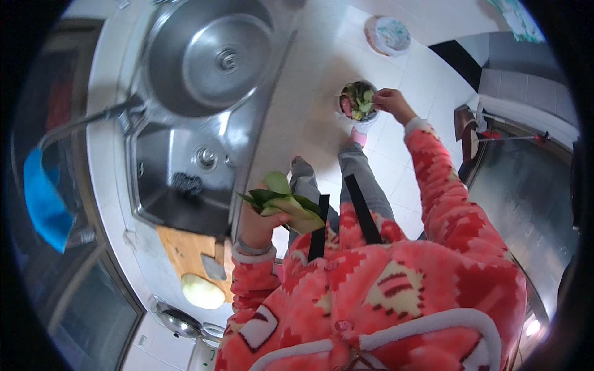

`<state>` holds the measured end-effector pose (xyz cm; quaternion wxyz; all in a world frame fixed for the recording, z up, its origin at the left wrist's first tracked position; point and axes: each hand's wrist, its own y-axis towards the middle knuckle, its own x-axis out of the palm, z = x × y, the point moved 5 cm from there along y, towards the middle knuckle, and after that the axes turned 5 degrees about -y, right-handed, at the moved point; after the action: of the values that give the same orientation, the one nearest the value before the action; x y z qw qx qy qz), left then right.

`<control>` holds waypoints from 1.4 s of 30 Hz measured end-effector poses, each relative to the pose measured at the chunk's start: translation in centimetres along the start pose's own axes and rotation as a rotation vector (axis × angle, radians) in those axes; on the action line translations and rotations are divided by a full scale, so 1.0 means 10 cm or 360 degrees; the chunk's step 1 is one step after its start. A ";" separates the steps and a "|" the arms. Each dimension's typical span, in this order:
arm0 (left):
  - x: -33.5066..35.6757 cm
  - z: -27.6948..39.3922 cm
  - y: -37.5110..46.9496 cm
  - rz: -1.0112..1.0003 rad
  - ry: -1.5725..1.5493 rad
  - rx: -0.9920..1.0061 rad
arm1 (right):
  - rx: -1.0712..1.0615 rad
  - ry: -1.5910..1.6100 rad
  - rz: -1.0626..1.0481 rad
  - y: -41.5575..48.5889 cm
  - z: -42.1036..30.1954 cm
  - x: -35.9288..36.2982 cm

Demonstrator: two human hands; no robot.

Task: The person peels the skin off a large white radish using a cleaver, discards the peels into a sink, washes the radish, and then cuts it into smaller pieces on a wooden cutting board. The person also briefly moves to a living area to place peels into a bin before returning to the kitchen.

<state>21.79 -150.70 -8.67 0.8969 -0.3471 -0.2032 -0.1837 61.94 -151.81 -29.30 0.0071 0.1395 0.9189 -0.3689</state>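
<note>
My left hand (258, 227) grips a bunch of leafy green vegetables (297, 213) by the side of the counter, near the front of my jacket. Dark green leaves stick out at one end, and the stalks are pale. Over on the right, my right hand (390, 103) reaches down to a lined waste bin (368, 126) on the floor. Its fingertips come together at the edge of a pale green leaf (366, 99). Whether they still pinch that leaf, I cannot tell. Vegetable scraps (356, 109) and something pink lie inside the bin.
A steel double sink has a round basin (185, 65) and a square basin (153, 153) with a dark scrubber (187, 183). On a wooden cutting board (178, 243) rest a cleaver (213, 267) and a pale, rounded vegetable (203, 291). Another lined container (390, 36) stands farther off.
</note>
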 end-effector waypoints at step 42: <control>0.88 -3.10 2.86 0.0610 0.1169 0.0202 | 0.0067 -0.0974 0.0464 1.01 2.11 -0.49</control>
<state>50.09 -154.23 -40.99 0.9473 -0.2342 0.1874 -0.1122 67.42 -160.40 -50.91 0.3322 0.1523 0.8368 -0.4076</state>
